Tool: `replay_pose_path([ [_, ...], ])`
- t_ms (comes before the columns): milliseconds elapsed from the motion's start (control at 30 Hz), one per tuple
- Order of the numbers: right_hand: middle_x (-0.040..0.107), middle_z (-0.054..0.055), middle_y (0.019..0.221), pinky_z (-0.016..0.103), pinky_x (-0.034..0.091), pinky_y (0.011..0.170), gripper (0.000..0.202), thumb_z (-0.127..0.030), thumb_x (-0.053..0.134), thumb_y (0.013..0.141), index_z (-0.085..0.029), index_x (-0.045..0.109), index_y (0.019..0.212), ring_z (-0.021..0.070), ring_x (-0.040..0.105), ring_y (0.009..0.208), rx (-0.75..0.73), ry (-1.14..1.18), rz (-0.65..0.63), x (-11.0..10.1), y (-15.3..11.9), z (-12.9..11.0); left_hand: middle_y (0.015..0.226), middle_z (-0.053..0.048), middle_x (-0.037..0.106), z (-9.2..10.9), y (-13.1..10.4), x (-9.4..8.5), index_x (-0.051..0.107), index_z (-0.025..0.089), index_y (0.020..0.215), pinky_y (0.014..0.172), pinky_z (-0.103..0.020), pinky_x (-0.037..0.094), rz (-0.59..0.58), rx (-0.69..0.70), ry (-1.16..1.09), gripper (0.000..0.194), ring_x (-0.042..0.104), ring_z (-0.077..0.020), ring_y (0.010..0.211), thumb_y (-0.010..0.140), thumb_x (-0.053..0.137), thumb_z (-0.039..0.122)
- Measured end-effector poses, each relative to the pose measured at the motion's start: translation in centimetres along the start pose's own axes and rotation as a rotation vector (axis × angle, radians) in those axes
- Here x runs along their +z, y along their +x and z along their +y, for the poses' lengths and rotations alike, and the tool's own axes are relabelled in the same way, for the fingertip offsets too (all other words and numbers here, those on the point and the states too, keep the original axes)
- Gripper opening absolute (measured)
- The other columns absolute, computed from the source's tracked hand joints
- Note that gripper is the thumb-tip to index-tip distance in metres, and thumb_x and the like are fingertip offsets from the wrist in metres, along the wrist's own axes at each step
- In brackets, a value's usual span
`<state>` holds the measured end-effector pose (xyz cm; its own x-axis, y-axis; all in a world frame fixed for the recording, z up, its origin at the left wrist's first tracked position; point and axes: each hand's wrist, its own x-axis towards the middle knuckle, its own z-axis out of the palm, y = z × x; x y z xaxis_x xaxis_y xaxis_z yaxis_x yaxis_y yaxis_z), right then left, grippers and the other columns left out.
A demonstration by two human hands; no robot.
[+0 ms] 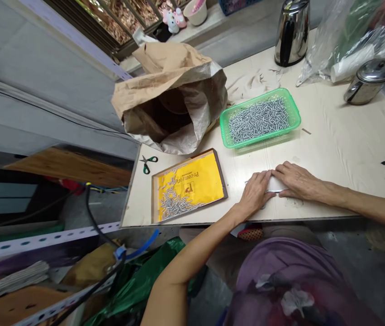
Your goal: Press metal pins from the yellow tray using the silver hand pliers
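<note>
Sitting well left of the hands, green scissors (149,163) and a yellow-lined tray (206,179) of screws. Left hand (255,192) and right hand (297,180) both press flat, fingers together, on what looks like a small clear bag (275,184) between them. Green basket (292,115) of screws just beyond.

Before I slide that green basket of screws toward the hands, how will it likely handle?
The green basket is heaped with screws, so it is probably heavy for its size. Its thin perforated plastic walls may flex if lifted by one edge. On the smooth table it should slide rather than tip, being low and wide.
</note>
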<state>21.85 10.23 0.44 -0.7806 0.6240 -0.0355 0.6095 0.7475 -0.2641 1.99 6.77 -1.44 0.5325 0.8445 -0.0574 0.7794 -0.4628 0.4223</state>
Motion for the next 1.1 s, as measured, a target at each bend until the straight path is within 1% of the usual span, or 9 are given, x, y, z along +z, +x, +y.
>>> replay_pose_path([
  [133,0.062,0.018,0.106,0.039,0.043,0.079,0.047,-0.038,0.073,0.078,-0.009,0.059,0.113,0.0302,0.054,0.094,0.067,-0.054,-0.024,-0.7,-0.3,0.1,0.122,-0.013,0.056,0.0,1.0,-0.6,0.041,0.015,0.135,0.095,-0.045,0.048,-0.105,0.007,0.076,0.059,0.054,-0.0285,0.110,0.085,0.067,0.033],
  [300,0.063,0.012,0.087,0.035,0.037,0.071,0.010,-0.021,0.055,0.091,-0.015,0.063,0.090,0.0251,0.053,0.083,0.020,-0.067,-0.025,0.0,-0.5,-0.5,0.106,-0.009,0.058,0.7,0.7,-0.7,0.055,0.019,0.115,0.085,-0.039,0.049,-0.154,-0.002,0.090,0.027,0.054,-0.0253,0.102,0.091,0.059,0.033],
  [400,0.062,0.008,0.079,0.033,0.035,0.069,0.024,-0.009,0.041,0.093,-0.018,0.061,0.082,0.0219,0.052,0.076,0.009,-0.034,-0.005,0.8,-0.8,-1.1,0.096,-0.008,0.059,1.0,0.5,-0.4,0.060,0.019,0.101,0.081,-0.037,0.049,-0.137,-0.019,0.055,0.014,0.054,-0.0239,0.096,0.096,0.052,0.030],
  [500,0.062,0.008,0.080,0.033,0.035,0.069,0.023,-0.011,0.043,0.094,-0.018,0.062,0.082,0.0213,0.051,0.075,0.039,-0.022,0.002,1.0,-1.0,-1.1,0.095,-0.008,0.061,1.2,0.4,-0.2,0.061,0.019,0.100,0.081,-0.037,0.049,-0.111,-0.026,0.063,0.014,0.055,-0.0234,0.095,0.096,0.051,0.029],
  [600,0.063,0.012,0.090,0.034,0.037,0.072,0.013,-0.025,0.057,0.092,-0.014,0.064,0.093,0.0239,0.054,0.083,0.042,-0.015,-0.003,0.4,-0.8,0.0,0.107,-0.011,0.063,1.3,0.2,0.3,0.057,0.017,0.116,0.085,-0.039,0.051,-0.056,-0.055,0.104,0.024,0.058,-0.0251,0.101,0.095,0.054,0.030],
  [733,0.064,0.015,0.102,0.036,0.041,0.076,0.032,-0.038,0.061,0.089,-0.013,0.063,0.109,0.0256,0.055,0.089,-0.034,0.019,-0.048,-0.6,0.1,2.3,0.135,-0.020,0.054,2.4,-1.1,2.4,0.045,0.013,0.134,0.103,-0.051,0.045,0.105,-0.077,0.113,0.039,0.051,-0.0315,0.128,0.097,0.047,0.025],
  [900,0.065,0.012,0.094,0.035,0.039,0.074,0.025,-0.025,0.042,0.097,-0.017,0.066,0.093,0.0237,0.054,0.086,0.019,-0.073,0.001,-0.5,2.1,4.0,0.150,-0.020,0.045,5.2,-3.1,5.5,0.039,0.015,0.143,0.115,-0.055,0.035,0.115,0.084,0.026,0.050,0.033,-0.0314,0.146,0.100,0.041,0.039],
  [1033,0.065,0.013,0.092,0.035,0.036,0.073,0.028,-0.021,0.040,0.098,-0.015,0.066,0.089,0.0245,0.052,0.088,0.083,-0.145,0.021,-0.5,4.0,3.7,0.150,-0.022,0.044,5.9,-3.1,5.7,0.039,0.010,0.145,0.119,-0.054,0.030,0.066,0.102,-0.026,0.059,0.030,-0.0306,0.148,0.098,0.043,0.047],
  [1100,0.064,0.013,0.097,0.035,0.035,0.072,0.024,-0.020,0.044,0.097,-0.015,0.067,0.093,0.0244,0.051,0.089,0.036,-0.127,0.031,-0.8,4.5,2.3,0.150,-0.023,0.043,5.9,-3.1,5.3,0.039,0.009,0.145,0.118,-0.055,0.030,0.068,0.111,-0.032,0.063,0.029,-0.0318,0.148,0.096,0.047,0.048],
])
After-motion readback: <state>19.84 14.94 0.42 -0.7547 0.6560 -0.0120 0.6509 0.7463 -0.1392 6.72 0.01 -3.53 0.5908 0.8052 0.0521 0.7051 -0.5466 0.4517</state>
